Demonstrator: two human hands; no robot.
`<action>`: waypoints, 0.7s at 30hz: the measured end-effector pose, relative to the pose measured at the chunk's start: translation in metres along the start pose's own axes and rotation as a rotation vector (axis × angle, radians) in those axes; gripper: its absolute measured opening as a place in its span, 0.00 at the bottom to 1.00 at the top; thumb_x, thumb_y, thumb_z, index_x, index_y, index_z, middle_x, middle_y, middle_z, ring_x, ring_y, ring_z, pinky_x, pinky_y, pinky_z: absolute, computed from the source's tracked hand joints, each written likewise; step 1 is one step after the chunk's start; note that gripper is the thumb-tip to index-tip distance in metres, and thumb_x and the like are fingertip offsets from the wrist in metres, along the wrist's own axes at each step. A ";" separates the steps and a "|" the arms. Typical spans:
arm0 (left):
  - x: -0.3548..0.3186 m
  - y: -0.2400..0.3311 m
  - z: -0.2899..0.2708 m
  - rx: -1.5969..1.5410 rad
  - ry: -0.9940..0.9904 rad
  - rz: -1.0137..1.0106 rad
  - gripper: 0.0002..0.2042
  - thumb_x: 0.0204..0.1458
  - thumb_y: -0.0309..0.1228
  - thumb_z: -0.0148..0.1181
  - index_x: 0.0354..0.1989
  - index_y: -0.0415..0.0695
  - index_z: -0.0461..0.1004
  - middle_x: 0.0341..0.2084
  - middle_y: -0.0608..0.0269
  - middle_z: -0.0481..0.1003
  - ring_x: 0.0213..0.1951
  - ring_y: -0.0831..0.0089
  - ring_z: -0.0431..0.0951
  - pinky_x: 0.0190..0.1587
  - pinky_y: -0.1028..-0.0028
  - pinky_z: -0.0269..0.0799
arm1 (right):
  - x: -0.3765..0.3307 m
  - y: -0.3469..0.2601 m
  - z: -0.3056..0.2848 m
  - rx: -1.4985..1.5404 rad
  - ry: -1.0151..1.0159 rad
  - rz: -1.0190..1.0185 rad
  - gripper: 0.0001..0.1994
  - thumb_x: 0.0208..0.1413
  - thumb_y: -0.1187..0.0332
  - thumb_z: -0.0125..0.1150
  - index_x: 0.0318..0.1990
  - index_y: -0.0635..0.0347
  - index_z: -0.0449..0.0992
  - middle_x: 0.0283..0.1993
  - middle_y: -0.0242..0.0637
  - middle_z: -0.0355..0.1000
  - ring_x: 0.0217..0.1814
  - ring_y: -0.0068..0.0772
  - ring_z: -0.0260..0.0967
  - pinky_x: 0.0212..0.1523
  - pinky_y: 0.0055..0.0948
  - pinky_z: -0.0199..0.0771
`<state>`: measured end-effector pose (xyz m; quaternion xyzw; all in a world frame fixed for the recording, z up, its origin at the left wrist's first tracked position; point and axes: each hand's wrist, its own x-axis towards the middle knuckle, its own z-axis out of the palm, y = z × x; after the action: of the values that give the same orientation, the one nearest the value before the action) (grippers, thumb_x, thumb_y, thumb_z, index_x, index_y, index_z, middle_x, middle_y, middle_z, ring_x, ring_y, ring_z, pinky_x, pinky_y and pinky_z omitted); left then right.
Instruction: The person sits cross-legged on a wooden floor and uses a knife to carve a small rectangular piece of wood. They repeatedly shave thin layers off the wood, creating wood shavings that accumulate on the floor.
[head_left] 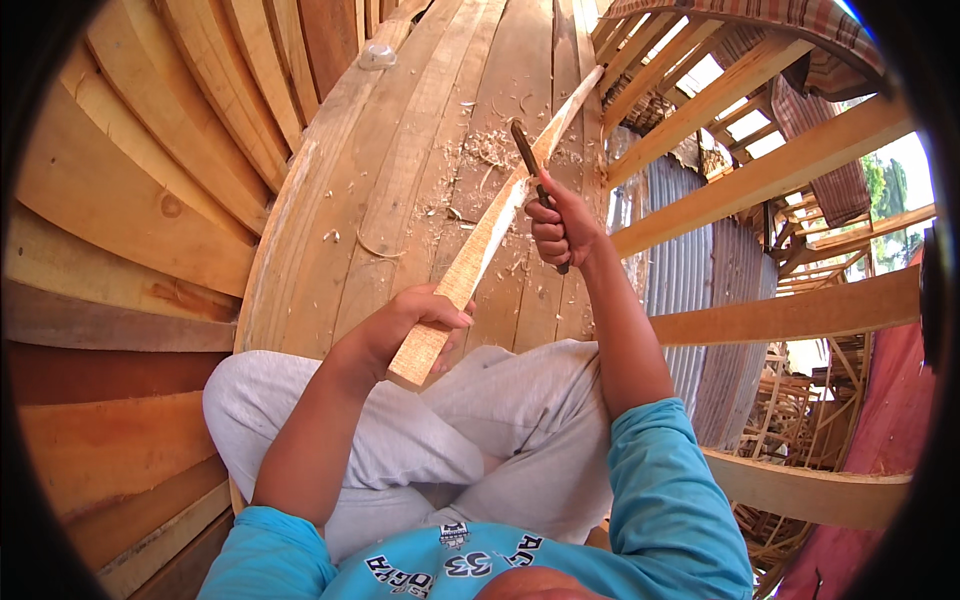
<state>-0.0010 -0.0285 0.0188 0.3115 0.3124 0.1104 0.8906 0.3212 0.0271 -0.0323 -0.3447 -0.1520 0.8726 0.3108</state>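
A long, pale wooden strip slants from my lap away toward the far right, its far end down by the floorboards. My left hand wraps around the strip near its close end, thumb across the top. In my right hand is a dark knife, held in a closed fist. Its blade points up and away and crosses the strip about midway. White, freshly cut wood shows along the strip's right edge. The knife's lower end pokes out below my fist.
I sit cross-legged on a plank floor. Wood shavings lie scattered around the strip. A clear plastic container stands at the far left. Curved timber planks wall the left side; wooden rails and corrugated metal sheets line the right.
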 end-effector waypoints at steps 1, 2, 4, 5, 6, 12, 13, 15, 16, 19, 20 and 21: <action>0.001 -0.001 0.002 0.001 0.015 -0.006 0.23 0.49 0.31 0.57 0.54 0.34 0.67 0.19 0.59 0.68 0.15 0.71 0.68 0.27 0.68 0.69 | -0.003 -0.001 -0.006 -0.119 0.112 -0.027 0.32 0.63 0.35 0.46 0.16 0.43 0.47 0.13 0.16 0.42 0.11 0.14 0.34 0.11 0.23 0.29; 0.001 -0.001 0.002 0.001 0.042 -0.007 0.23 0.49 0.31 0.57 0.54 0.34 0.67 0.19 0.59 0.68 0.15 0.71 0.68 0.27 0.68 0.68 | -0.006 -0.002 0.004 -0.240 0.213 -0.049 0.32 0.63 0.34 0.46 0.16 0.42 0.47 0.13 0.16 0.41 0.11 0.14 0.34 0.11 0.23 0.29; 0.000 -0.001 -0.004 -0.057 0.058 -0.004 0.19 0.49 0.29 0.60 0.49 0.36 0.68 0.19 0.61 0.69 0.15 0.73 0.69 0.23 0.72 0.69 | -0.001 -0.011 0.006 -0.532 0.457 -0.075 0.34 0.63 0.34 0.47 0.14 0.50 0.56 0.11 0.23 0.47 0.10 0.21 0.42 0.11 0.30 0.40; 0.000 -0.001 -0.006 -0.089 0.057 -0.006 0.17 0.49 0.28 0.61 0.46 0.36 0.68 0.19 0.62 0.70 0.15 0.74 0.70 0.21 0.73 0.70 | 0.001 -0.008 0.007 -0.866 0.620 -0.209 0.34 0.62 0.34 0.48 0.15 0.54 0.59 0.11 0.26 0.49 0.11 0.24 0.45 0.13 0.33 0.44; -0.002 0.000 -0.006 -0.095 0.061 -0.006 0.17 0.49 0.28 0.61 0.46 0.36 0.68 0.19 0.62 0.70 0.15 0.75 0.70 0.21 0.74 0.70 | 0.005 -0.001 0.012 -1.206 0.776 -0.346 0.35 0.62 0.35 0.48 0.16 0.58 0.62 0.11 0.30 0.52 0.12 0.28 0.49 0.15 0.36 0.49; 0.000 -0.002 -0.010 -0.080 0.020 0.001 0.18 0.49 0.31 0.60 0.47 0.36 0.68 0.19 0.62 0.70 0.15 0.74 0.69 0.22 0.72 0.69 | 0.020 0.020 0.011 -1.299 0.972 -0.584 0.38 0.64 0.37 0.47 0.19 0.69 0.66 0.16 0.40 0.60 0.21 0.34 0.58 0.26 0.41 0.60; 0.004 -0.004 -0.013 -0.080 0.014 -0.010 0.19 0.49 0.31 0.60 0.47 0.36 0.68 0.19 0.62 0.70 0.15 0.74 0.69 0.22 0.71 0.70 | 0.020 0.019 0.009 -1.275 0.965 -0.557 0.37 0.65 0.37 0.48 0.19 0.68 0.66 0.16 0.39 0.60 0.20 0.33 0.57 0.25 0.40 0.59; 0.006 -0.006 -0.019 -0.072 0.013 -0.021 0.19 0.49 0.32 0.60 0.47 0.36 0.68 0.19 0.62 0.70 0.14 0.72 0.70 0.22 0.70 0.70 | 0.021 0.017 0.011 -1.218 0.948 -0.506 0.37 0.65 0.38 0.48 0.18 0.67 0.66 0.15 0.37 0.60 0.18 0.32 0.56 0.23 0.39 0.58; 0.007 -0.006 -0.020 -0.067 0.012 -0.021 0.19 0.48 0.32 0.60 0.47 0.36 0.68 0.19 0.62 0.70 0.14 0.72 0.70 0.23 0.69 0.70 | 0.020 0.016 0.011 -1.140 0.932 -0.464 0.36 0.65 0.38 0.48 0.18 0.65 0.65 0.15 0.35 0.59 0.17 0.31 0.55 0.21 0.38 0.56; 0.009 -0.009 -0.023 -0.053 0.011 -0.022 0.19 0.48 0.32 0.60 0.48 0.36 0.68 0.18 0.61 0.70 0.13 0.71 0.70 0.23 0.68 0.70 | 0.016 0.015 0.027 -0.895 0.861 -0.350 0.33 0.65 0.39 0.49 0.16 0.58 0.62 0.14 0.29 0.56 0.13 0.26 0.50 0.15 0.35 0.50; 0.010 -0.010 -0.024 -0.045 0.006 -0.026 0.19 0.48 0.32 0.60 0.48 0.36 0.68 0.18 0.61 0.70 0.13 0.71 0.69 0.23 0.68 0.70 | 0.014 0.015 0.031 -0.809 0.837 -0.320 0.33 0.64 0.39 0.50 0.16 0.56 0.61 0.14 0.27 0.54 0.11 0.25 0.48 0.13 0.34 0.48; 0.010 -0.010 -0.023 -0.040 0.010 -0.027 0.20 0.48 0.32 0.60 0.48 0.36 0.68 0.18 0.61 0.70 0.13 0.71 0.69 0.23 0.68 0.70 | 0.012 0.015 0.034 -0.722 0.811 -0.288 0.32 0.64 0.39 0.50 0.15 0.54 0.60 0.14 0.25 0.53 0.10 0.23 0.47 0.12 0.33 0.46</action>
<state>-0.0074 -0.0214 -0.0067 0.2891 0.3187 0.1062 0.8964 0.2839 0.0217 -0.0210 -0.7129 -0.3551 0.5113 0.3227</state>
